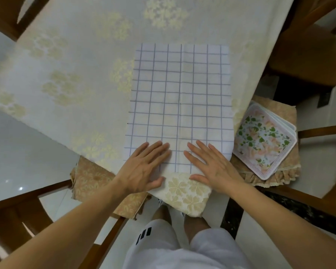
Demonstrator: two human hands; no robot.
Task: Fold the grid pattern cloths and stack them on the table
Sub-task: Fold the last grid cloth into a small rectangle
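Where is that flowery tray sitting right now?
In the head view the floral tray sits off the table, on a cushioned chair seat at the person's right, just beyond the grid cloth and the right hand.

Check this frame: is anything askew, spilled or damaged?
Nothing spilled or damaged. The cloth lies flat on the table, both hands pressing its near edge: left hand, right hand. A stack of trays sits on a chair, not the table.

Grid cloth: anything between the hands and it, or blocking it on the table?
Nothing visible. Left hand and right hand lie flat on the grid cloth, which lies on the tablecloth. The floral tray sits off-table.
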